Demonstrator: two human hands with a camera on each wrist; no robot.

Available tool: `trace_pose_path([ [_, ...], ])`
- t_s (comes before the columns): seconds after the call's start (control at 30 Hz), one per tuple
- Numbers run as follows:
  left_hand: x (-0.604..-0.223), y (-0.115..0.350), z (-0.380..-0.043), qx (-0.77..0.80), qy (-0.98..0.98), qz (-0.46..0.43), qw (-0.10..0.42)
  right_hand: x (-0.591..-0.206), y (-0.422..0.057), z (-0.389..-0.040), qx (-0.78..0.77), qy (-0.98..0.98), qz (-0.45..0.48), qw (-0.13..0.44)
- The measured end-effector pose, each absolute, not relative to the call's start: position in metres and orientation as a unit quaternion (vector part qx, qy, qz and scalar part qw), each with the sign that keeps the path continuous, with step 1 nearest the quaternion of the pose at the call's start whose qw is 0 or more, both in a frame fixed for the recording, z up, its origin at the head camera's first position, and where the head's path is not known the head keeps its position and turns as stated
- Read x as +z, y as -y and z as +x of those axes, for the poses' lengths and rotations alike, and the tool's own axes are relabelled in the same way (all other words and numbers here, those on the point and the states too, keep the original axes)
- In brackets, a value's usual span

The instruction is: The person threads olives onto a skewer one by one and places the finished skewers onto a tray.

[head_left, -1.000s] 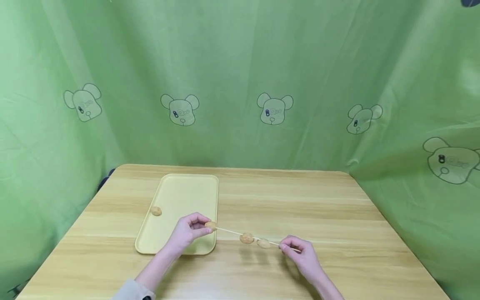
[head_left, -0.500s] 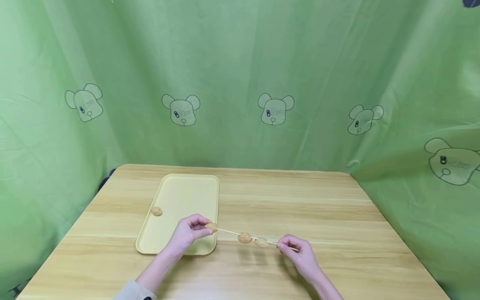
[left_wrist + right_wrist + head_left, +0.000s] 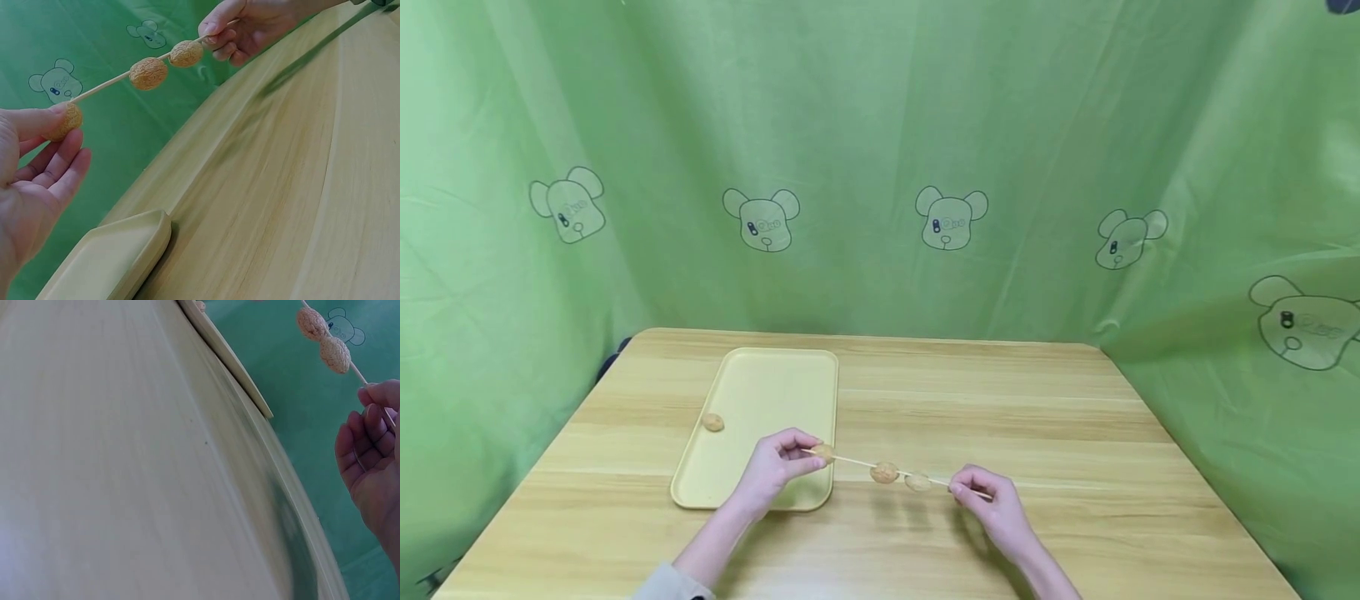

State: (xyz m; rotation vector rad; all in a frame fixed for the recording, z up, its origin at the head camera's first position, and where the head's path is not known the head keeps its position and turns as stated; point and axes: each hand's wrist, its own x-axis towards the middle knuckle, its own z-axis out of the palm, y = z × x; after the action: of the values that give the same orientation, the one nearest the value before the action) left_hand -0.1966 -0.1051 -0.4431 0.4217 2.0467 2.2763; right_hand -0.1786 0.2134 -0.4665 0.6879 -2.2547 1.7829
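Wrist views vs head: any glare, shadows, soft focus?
Head view: brightest, faint soft shadows under the skewered wrinkled balls on the wooden table. Left wrist view: dimmer, but the balls' wrinkles read clearly; long soft-edged shadow across the table. Right wrist view: dim, table grain washed out, pale bluish glare at left edge, right hand cropped.

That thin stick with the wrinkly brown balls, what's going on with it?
A person's left hand pinches a ball near one end of the stick, and the right hand pinches the stick near the other, holding it up over the table. Two more balls sit along it in between. A fourth ball lies on the tray.
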Motion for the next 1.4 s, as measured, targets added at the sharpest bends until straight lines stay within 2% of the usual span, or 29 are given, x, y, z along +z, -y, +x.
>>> trace_pose_path([
  [0.6,-0.446,0.100,-0.197,0.746,-0.649,0.144,0.024,-0.464,-0.210,-0.179,0.609,0.748,0.249,0.090],
  [0.93,-0.444,0.097,-0.198,0.753,-0.638,0.157,0.018,-0.462,-0.205,-0.182,0.601,0.747,0.262,0.110],
  [1.4,-0.447,0.093,-0.201,0.774,-0.617,0.137,0.029,-0.458,-0.201,-0.186,0.602,0.748,0.261,0.106],
])
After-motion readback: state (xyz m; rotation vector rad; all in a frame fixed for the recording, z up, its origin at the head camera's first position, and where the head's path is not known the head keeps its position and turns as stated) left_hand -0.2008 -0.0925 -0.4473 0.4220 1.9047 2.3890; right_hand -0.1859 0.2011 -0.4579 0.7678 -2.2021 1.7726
